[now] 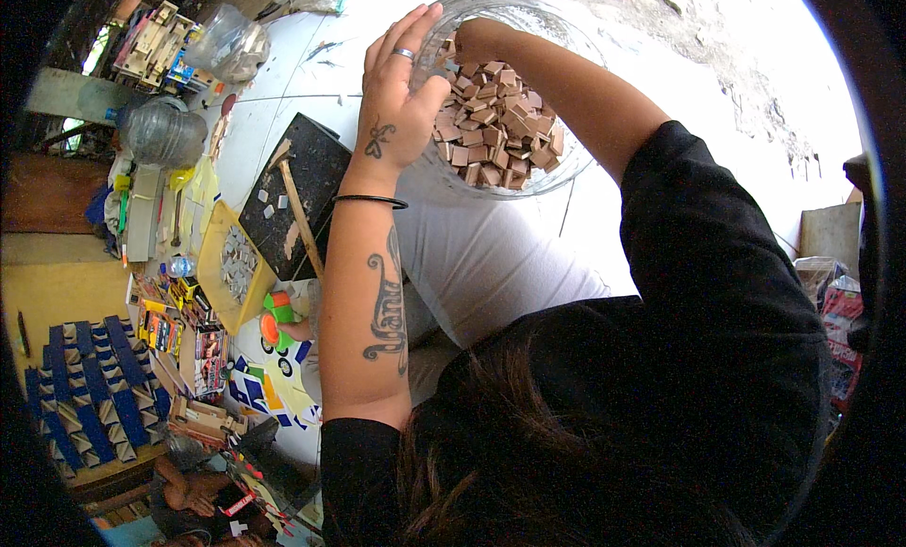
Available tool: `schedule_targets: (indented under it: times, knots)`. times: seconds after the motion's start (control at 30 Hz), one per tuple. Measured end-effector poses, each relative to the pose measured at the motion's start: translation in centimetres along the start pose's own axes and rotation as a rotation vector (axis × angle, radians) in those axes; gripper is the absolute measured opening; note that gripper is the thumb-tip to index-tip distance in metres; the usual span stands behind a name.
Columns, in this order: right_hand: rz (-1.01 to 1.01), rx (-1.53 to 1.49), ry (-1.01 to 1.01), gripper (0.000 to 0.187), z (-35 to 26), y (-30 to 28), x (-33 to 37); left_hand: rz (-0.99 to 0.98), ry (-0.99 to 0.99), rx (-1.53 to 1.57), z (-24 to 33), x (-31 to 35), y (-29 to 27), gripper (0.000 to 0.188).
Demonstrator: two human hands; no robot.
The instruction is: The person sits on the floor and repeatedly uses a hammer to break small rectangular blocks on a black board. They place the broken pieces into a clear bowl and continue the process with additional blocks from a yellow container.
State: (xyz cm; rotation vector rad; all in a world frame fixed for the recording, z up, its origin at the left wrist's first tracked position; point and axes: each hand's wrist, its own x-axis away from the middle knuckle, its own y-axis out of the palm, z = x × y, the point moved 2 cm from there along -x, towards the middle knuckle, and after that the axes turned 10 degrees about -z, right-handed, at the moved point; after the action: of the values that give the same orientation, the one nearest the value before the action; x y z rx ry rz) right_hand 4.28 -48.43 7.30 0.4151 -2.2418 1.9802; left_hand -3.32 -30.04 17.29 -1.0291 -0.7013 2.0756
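Note:
A round clear plastic tub [566, 174] stands in front of me, with a heap of small brown wooden blocks [495, 122] inside it. My left hand [401, 89] holds the tub's left side, its fingers stretched along the outer wall and its thumb at the rim. My right hand [483, 43] reaches down into the tub at the far side of the heap. The fingers of that hand are bent downward and mostly hidden, so what they hold cannot be seen. Left of the tub, a wooden-handled hammer [298, 207] lies across a black slab [269, 184] beside several small grey pieces.
A yellow tray [213, 285] of grey pieces lies on the left, near an orange and green toy [274, 320]. Beyond are clear plastic jugs [162, 132], colourful boxes [203, 358] and rows of blue and tan pieces [94, 387]. Another person's hand [192, 495] shows at lower left.

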Motion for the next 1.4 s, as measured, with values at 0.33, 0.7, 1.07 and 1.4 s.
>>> schedule_targets:
  times: [0.33, 0.7, 1.07, 1.4]
  knots:
    - [-0.11, 0.187, -0.126, 0.029, -2.0, 0.2, 1.5, -0.001, 0.008, 0.05, -0.2, -0.1, 0.0, 0.061]
    - [-0.073, 0.28, -0.273, 0.024, -1.8, 0.0, 1.6, -0.009, 0.003, 0.04, -0.1, -0.1, 0.0, 0.062]
    - [-0.069, 0.139, -0.251, 0.026, -1.8, 1.1, -0.2, -0.018, -0.013, 0.037, 0.4, 0.0, -0.1, 0.066]
    - [-0.088, 0.12, -0.121, 0.035, -1.0, 1.1, 0.5, -0.009, -0.001, 0.043, 0.0, -0.2, 0.0, 0.061]
